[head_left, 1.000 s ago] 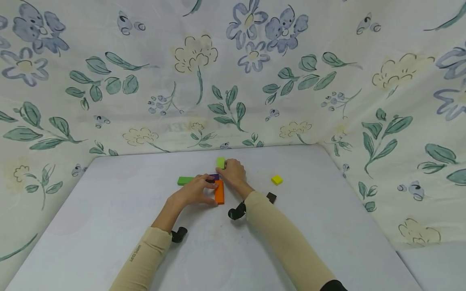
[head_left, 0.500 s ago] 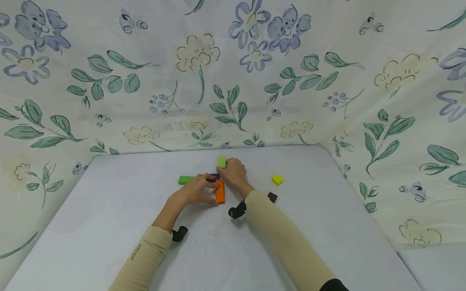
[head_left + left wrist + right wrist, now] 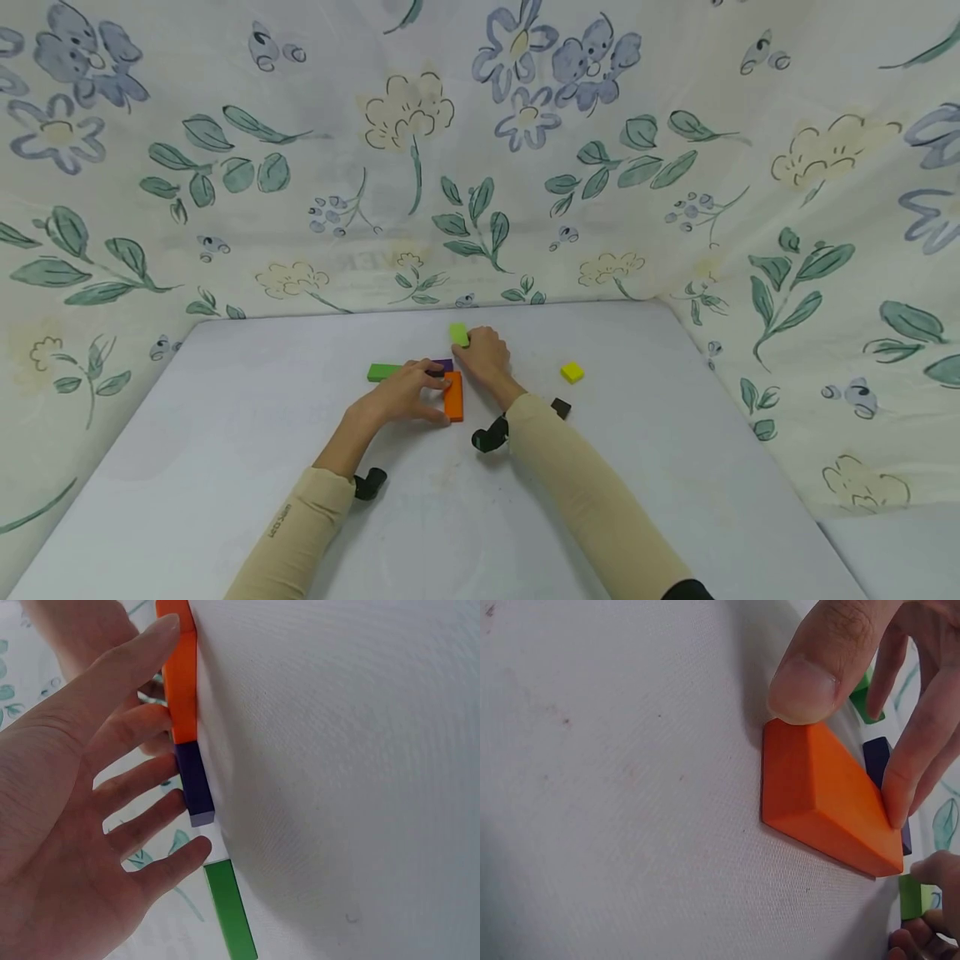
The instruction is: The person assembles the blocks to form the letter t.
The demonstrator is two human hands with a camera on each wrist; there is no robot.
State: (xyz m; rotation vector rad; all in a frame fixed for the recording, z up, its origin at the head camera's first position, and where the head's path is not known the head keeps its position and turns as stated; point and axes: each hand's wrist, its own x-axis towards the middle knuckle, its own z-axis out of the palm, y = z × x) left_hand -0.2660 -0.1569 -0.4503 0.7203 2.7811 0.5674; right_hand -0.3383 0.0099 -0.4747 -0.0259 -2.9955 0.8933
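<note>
An orange block lies lengthwise on the white table. My left hand rests along its left side, thumb at the near end and index finger toward the far end. In the left wrist view, the other fingers extend loosely, some touching a dark purple block; the little finger comes near a green block. Beyond the orange block, my right hand pinches a light green block, which looks slightly turned. That hand's thumb shows beside the light green block in the right wrist view.
A yellow block lies to the right of the hands. Closer in, a black block sits beside the right sleeve, partly covered by it. A flowered cloth hangs behind the white table.
The light green block has turned slightly and shifted a little to the right with my right hand. My left hand and the orange block stay in place.
</note>
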